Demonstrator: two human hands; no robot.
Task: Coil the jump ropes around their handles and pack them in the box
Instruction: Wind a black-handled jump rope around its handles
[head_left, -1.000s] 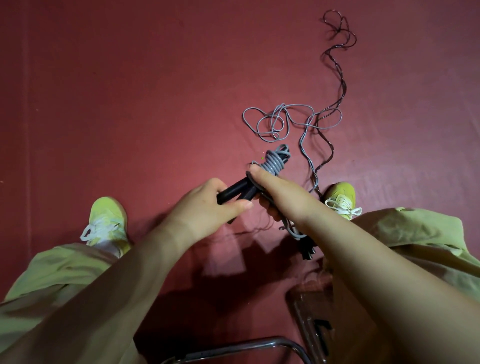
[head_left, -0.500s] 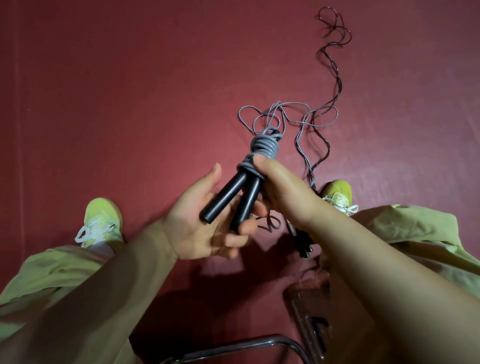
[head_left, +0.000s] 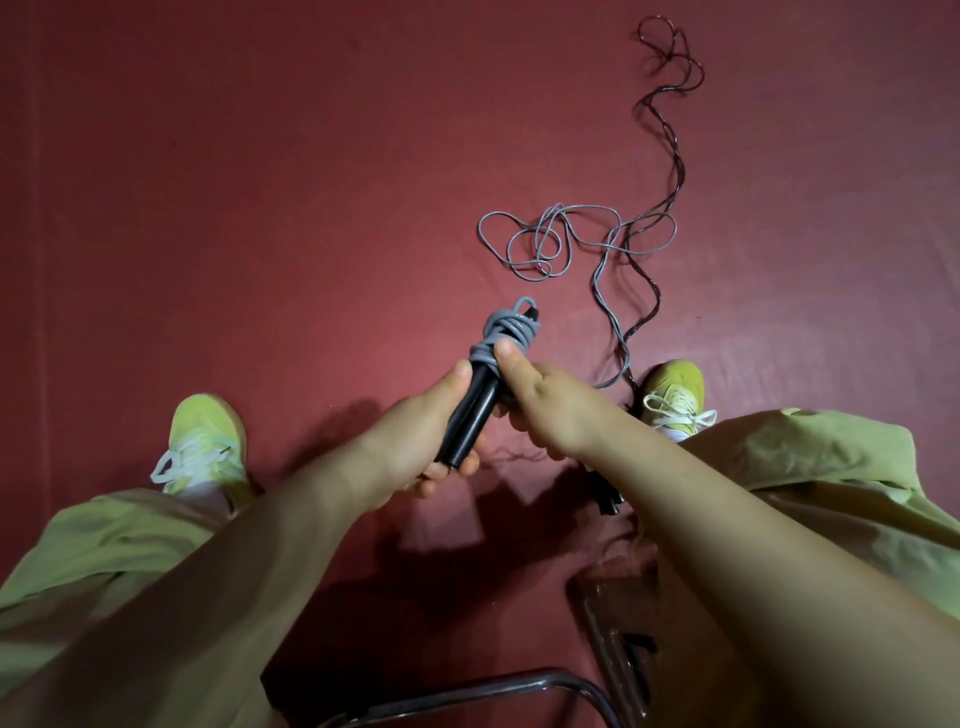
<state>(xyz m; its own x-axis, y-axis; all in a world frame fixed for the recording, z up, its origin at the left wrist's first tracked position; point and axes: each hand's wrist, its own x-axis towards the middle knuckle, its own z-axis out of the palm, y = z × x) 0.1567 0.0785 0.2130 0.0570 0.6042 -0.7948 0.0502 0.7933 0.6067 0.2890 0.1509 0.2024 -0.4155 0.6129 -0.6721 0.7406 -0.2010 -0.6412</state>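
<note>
The left hand (head_left: 410, 447) holds the pair of black cylindrical jump-rope handles (head_left: 470, 415) above the red floor (head_left: 260, 208), its grip closed around their lower end. The right hand (head_left: 545, 400) pinches the thin grey rope coil (head_left: 506, 332) with the thumb. The handles look stiff and light, the cord limp and springy, so I think it is best held at the coil.

Grey jump rope partly wound on its black handles, centre of frame.

The two black handles (head_left: 475, 410) lie side by side, tilted, with grey rope (head_left: 506, 332) coiled tightly round their upper ends. More grey rope (head_left: 545, 244) lies in loose loops on the floor above. A dark rope (head_left: 670, 130) trails to the upper right.
</note>
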